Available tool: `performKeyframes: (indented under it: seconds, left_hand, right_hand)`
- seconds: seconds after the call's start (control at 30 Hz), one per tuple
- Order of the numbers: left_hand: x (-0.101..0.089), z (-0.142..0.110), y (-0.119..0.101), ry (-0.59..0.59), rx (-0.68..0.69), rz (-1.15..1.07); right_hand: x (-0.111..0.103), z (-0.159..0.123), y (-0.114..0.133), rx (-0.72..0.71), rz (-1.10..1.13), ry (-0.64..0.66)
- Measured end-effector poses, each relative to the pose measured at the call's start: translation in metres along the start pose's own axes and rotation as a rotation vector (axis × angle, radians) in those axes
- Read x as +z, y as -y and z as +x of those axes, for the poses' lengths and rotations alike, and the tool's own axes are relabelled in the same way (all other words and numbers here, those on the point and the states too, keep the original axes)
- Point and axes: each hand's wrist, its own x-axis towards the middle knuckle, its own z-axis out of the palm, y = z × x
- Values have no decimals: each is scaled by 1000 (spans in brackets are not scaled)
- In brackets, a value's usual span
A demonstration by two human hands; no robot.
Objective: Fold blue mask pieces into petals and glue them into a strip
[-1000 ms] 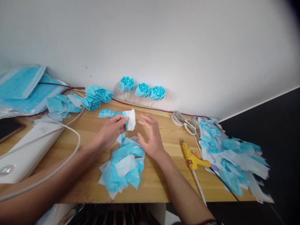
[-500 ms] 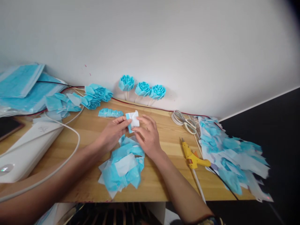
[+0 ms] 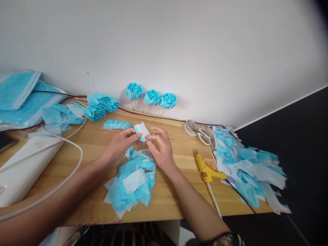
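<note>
My left hand (image 3: 123, 141) pinches a small square of thin blue-and-white non-woven fabric (image 3: 144, 131), its white face mostly turned up. At the square's lower right corner, my right hand (image 3: 162, 147) has thumb and forefinger close together on the edge, the other fingers lifted and curled. Below the hands lies a loose pile of blue and white fabric pieces (image 3: 137, 184). A row of folded blue pieces (image 3: 117, 124) rests just beyond my left hand.
Three blue fabric roses (image 3: 152, 98) on sticks lean against the wall; more roses (image 3: 101, 106) lie to their left. Scissors (image 3: 202, 136), a yellow glue gun (image 3: 208, 171) and fabric scraps (image 3: 246, 164) are right. A white power bank (image 3: 30, 167) with a cable (image 3: 81, 153) is left.
The fabric square has tilted in my left hand. My right thumb and forefinger have come together at its lower right corner. The whole view has shifted slightly.
</note>
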Motion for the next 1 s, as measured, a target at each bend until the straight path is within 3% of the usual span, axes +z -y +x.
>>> performKeyframes:
  seconds: [0.1, 0.27, 0.43, 0.57, 0.8, 1.0]
  left_hand:
    - [1, 1, -4, -35, -8, -21]
    - [2, 2, -12, -95, -23, -74]
    - [3, -2, -15, -56, -35, -93]
    - [3, -3, -14, -45, -8, -103]
    - [1, 0, -13, -51, 30, -121]
    - [0, 2, -10, -78, -1, -105]
  right_hand:
    - [-5, 1, 1, -54, -8, 18]
    - [-12, 5, -1, -289, -173, 100]
    - [-6, 17, 0, -425, -281, 220]
    - [1, 25, -1, -421, -273, 206]
    - [11, 21, -9, -361, -174, 13]
    - [13, 17, -11, -313, -165, 12]
